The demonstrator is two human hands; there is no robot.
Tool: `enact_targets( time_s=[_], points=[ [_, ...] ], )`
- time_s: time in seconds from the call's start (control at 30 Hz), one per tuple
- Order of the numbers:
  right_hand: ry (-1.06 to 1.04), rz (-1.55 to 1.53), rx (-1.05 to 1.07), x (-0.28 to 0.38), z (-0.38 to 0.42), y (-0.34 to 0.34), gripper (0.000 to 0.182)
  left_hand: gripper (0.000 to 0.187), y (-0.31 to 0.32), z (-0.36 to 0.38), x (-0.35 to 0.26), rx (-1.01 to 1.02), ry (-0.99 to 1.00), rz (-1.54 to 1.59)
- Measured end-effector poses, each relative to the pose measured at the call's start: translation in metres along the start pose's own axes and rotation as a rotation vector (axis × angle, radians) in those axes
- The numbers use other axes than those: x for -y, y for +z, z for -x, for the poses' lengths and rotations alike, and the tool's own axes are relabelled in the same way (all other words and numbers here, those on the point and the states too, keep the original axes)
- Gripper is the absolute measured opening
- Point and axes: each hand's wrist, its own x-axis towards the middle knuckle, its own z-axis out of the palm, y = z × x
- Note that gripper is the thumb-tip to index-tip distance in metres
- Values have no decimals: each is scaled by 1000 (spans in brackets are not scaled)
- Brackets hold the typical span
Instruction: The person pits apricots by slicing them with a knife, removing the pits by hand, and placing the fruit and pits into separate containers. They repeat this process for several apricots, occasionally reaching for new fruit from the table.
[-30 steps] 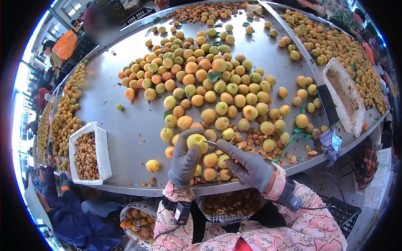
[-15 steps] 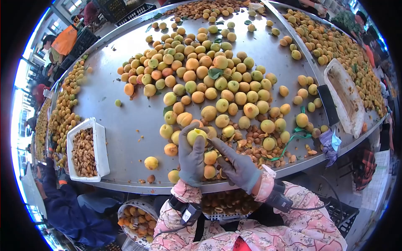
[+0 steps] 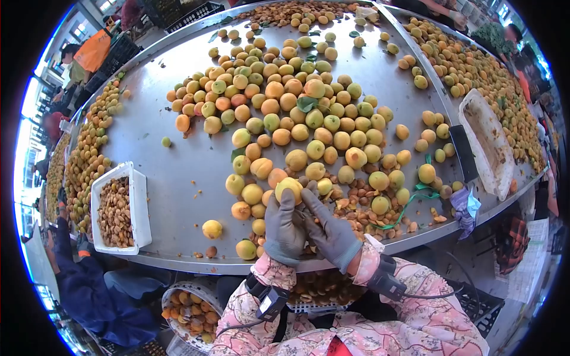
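Note:
My left hand [image 3: 284, 230], in a grey glove, is closed on a yellow apricot [image 3: 289, 190] above the table's front edge. Close beside it on the right is my right hand [image 3: 330, 232], also gloved, its fingers bent toward the fruit and the left hand. What the right fingertips hold, if anything, is hidden. Many apricots [image 3: 296, 159] lie in a wide heap just beyond both hands. Pits and torn apricot pieces [image 3: 361, 194] are scattered to the right of my right hand.
A white box of pits [image 3: 117, 212] stands at the left of the metal table [image 3: 172, 196]. At the right are a long white tray [image 3: 488, 142], a black bar and a purple cloth [image 3: 463, 210]. A bucket [image 3: 193, 311] and a co-worker's blue sleeve [image 3: 95, 291] are below left.
Both hands have moved closer together, my left slightly right and down, my right to the left. The apricot held in my left hand now shows a rounded yellow side.

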Motion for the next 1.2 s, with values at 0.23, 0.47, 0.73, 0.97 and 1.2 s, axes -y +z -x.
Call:
enact_targets(
  time_s=[0.23, 0.47, 0.73, 0.97, 1.2],
  points=[
    [-79, -185, 39, 1, -6, -15, 54, 51, -19, -13, -33, 213, -152, -357],
    [45, -200, -55, -6, -6, -1, 52, 36, -3, -11, 1, 29, -102, -122],
    [432, -185, 288, 18, -13, -37, 34, 37, -5, -16, -44, 71, -228, -791],
    [534, -433, 299, 24, -2, -31, 37, 24, -9, -11, -15, 81, 67, -866],
    [391, -436, 137, 10, -4, -18, 31, 38, -4, -9, 4, -38, 152, -574]
  ],
)
